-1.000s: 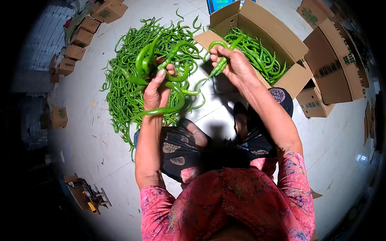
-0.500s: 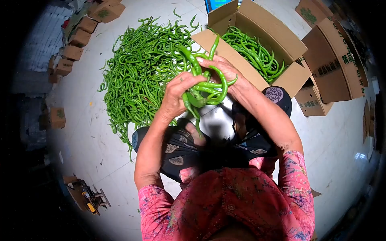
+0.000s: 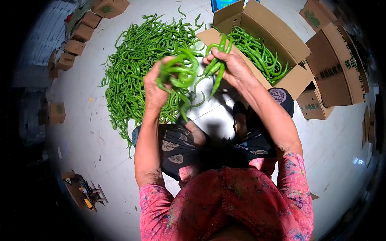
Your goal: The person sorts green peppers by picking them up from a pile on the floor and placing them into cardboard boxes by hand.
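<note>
My left hand [image 3: 155, 86] is closed round several curled green chili peppers [image 3: 183, 72], smeared by motion, above the right side of a big pile of green chili peppers [image 3: 134, 72] on the floor. Apart from it, my right hand [image 3: 231, 66] grips a small bunch of long green chili peppers [image 3: 218, 66], their tips pointing up and down. That hand is beside the near flap of an open cardboard box [image 3: 287, 38], which holds many more green chili peppers [image 3: 257, 54].
Taller open cardboard boxes [image 3: 333, 68] stand at the right. A row of small cartons [image 3: 82, 32] lines the left. A tool with yellow parts [image 3: 89, 199] lies at lower left on the pale tiled floor [image 3: 100, 160]. A blue object [image 3: 221, 4] sits behind the box.
My hands were together over one tangled bunch of chili peppers. Now they are apart, the left moved left with part of it, the right slightly right with the rest.
</note>
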Tool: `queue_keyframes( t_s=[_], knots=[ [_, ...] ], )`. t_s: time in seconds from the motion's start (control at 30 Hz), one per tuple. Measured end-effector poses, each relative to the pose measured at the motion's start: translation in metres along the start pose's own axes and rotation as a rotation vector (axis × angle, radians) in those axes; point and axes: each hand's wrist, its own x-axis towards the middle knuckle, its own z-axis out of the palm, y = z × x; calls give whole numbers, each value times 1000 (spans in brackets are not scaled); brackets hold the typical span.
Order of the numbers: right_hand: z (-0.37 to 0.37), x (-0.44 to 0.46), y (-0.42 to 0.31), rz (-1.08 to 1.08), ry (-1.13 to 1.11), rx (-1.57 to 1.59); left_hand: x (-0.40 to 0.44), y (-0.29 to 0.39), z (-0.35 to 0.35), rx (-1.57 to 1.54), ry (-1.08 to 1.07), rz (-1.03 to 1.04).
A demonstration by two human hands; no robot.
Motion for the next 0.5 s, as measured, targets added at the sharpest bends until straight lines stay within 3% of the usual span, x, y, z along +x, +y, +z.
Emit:
queue_keyframes(
  t_s=[0.03, 0.1, 0.17, 0.23, 0.37, 0.43, 0.47, 0.5],
  knots=[
    [-2, -2, -2, -10, -7, -7, 2, -4, -7, 35, 131, -22],
    [0, -6, -6, 34, -23, -48, 8, -8, -24, -102, 311, -261],
    [3, -12, -6, 49, -71, -112, 8, -27, -45, 21, 382, -240],
    [6, -15, -6, 57, -101, -155, 5, -37, -57, 391, 472, -22],
    [4, -14, -7, 60, -84, -179, 15, -40, -70, 340, 670, 91],
    [0, -9, -3, 42, -106, -144, 22, -50, -81, -22, 782, -100],
    [-1, -9, -1, 34, -102, -151, 21, -69, -89, -342, 711, -66],
    [0, -9, -1, 49, -97, -171, 19, -64, -87, -469, 659, -125]
  ],
)
